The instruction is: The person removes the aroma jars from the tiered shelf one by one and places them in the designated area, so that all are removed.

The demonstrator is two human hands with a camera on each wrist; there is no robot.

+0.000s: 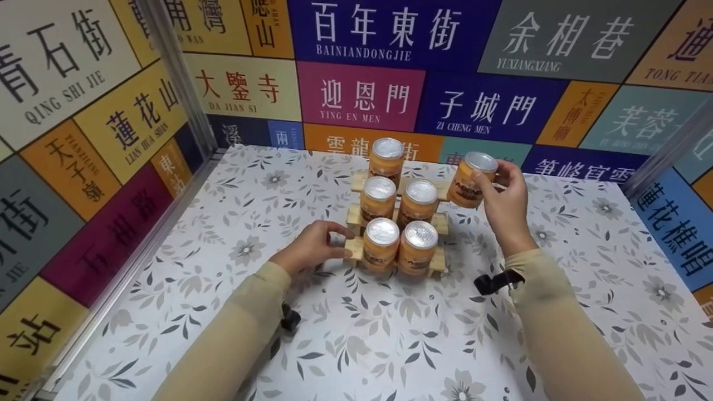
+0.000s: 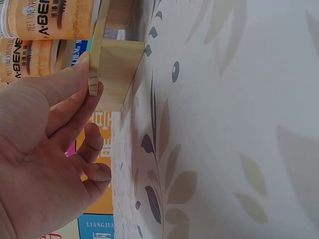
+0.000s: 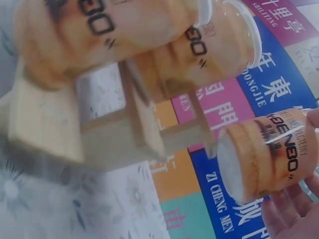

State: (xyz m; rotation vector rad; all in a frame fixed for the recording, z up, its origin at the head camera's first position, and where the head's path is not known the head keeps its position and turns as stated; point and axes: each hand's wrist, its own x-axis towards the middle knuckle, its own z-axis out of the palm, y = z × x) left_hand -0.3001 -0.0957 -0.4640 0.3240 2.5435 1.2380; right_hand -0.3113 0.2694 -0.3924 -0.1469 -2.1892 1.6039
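Tan sleeves (image 1: 562,323) nearest, reaching in from the bottom corners. Stepped rack (image 1: 441,224) mid-worktop (image 1: 340,345), three tiers. Five orange cans (image 1: 416,253) upright on it: two front, two middle, one rear left. Sixth, the held can (image 1: 471,184), up in the right hand (image 1: 508,200), tilted, next to the right end of the rear tier; underside shows in the right wrist view. Contact with that tier: can't tell. Contents: can't tell, tops are covered.

Right hand: fingers and thumb curled round the held can from its right side. Left hand (image 1: 318,245): thumb and forefinger pinch the left end of the front tier, other fingers loosely bent.

Worktop surface white with grey flower and leaf print. Rack is pale wood, flat planks on blocks, grain visible. Cans are short cylinders, shiny silver tops, dark lettering on the sides.

Around: wall panels (image 1: 362,103) behind and at the sides, coloured rectangles with Chinese characters and Latin spellings. Silvery post (image 1: 185,78) at the left corner. Small black devices (image 1: 498,282) at both wrists. Front cans block part of the tiers; middle left can covers the foot of the rear one.
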